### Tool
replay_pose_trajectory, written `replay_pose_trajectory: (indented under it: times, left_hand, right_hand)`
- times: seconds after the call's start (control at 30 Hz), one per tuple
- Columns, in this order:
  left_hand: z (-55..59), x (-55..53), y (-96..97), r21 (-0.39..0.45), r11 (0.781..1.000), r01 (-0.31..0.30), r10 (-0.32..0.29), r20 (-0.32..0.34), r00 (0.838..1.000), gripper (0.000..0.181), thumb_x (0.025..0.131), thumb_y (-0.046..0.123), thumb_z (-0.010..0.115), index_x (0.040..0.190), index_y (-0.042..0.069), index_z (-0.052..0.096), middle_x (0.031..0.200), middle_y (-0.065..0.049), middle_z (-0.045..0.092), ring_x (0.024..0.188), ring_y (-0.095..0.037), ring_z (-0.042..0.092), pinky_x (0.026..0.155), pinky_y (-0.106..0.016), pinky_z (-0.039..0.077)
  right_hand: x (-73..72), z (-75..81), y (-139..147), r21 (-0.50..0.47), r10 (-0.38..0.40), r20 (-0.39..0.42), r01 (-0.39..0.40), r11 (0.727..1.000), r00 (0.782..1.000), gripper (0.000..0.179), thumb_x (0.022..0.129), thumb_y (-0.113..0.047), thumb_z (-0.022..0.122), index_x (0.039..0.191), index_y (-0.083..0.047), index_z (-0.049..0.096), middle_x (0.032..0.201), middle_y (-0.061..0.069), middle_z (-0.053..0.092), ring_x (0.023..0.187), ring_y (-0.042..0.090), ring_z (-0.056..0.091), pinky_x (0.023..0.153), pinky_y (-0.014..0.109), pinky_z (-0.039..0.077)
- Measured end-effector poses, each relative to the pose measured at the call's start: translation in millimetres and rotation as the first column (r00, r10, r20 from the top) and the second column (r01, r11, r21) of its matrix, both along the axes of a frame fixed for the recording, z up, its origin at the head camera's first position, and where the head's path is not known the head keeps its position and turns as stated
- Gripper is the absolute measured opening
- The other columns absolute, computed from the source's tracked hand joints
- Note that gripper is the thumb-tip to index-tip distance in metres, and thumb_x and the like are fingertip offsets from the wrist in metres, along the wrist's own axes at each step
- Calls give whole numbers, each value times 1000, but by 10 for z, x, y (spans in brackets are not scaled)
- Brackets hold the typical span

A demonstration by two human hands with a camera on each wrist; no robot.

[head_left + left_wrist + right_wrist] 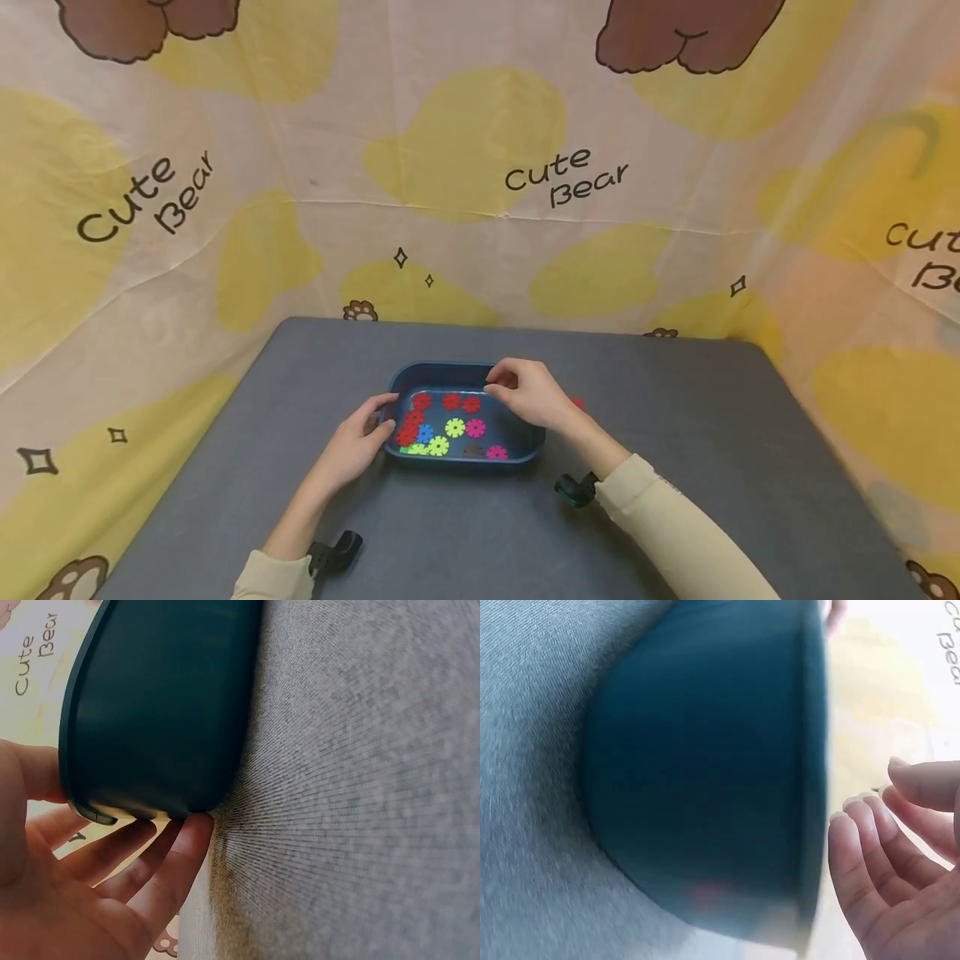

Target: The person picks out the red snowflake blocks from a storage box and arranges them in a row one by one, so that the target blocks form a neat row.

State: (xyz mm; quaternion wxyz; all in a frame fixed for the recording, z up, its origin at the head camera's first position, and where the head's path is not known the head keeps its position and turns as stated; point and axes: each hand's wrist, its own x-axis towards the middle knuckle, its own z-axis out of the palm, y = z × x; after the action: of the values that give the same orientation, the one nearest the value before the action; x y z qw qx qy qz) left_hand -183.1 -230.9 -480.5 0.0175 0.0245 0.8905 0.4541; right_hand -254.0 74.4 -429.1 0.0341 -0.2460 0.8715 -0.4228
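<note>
My left hand (352,446): fingers grasping the tray's left end
Tray (512,429): blue, on grey worktop (465,533)
Notched discs (455,427): lying in tray; reds left and back, yellow-green front-left and middle, pinks further right
My right hand (534,396): above tray's right part, thumb and index pinching small dark piece (876,789)
Red piece (577,403): right of tray, partly hidden by my wrist

Black lettering (557,170) "Cute Bear", on the yellow-patterned backdrop (480,117), repeated left, partly cut right

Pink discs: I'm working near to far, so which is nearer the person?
The pink disc beside the dark piece, at the tray's near wall; the other sits farther back, beside a lime disc.
</note>
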Motion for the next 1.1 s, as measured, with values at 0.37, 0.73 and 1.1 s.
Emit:
replay_pose_trajectory:
  times: [0.37,0.73,1.1]
  left_hand:
    - [7,8,-3,1,1000,-6,6,3,1000,46,104,17,57,149,15,49,155,-23,43,136,-50,46,102,-64,44]
    - [-4,1,22,1,1000,-15,15,-13,1000,45,103,17,58,148,15,50,154,-22,45,135,-50,47,102,-63,44]
    - [7,10,22,7,1000,-19,19,-8,1000,46,103,17,59,148,15,50,153,-22,45,135,-50,47,102,-62,45]
  right_hand:
    - [-126,-245,-246,82,28,65,-33,996,997,12,97,-19,71,104,-10,71,83,-5,65,72,13,58,64,30,51]
    - [-238,-399,-379,212,42,49,-52,976,998,18,96,-19,72,109,-6,70,85,-3,63,71,12,58,64,30,50]
    - [-246,-454,-448,323,63,-8,-57,945,998,11,94,-20,74,102,-13,72,91,-3,63,76,12,58,69,33,51]
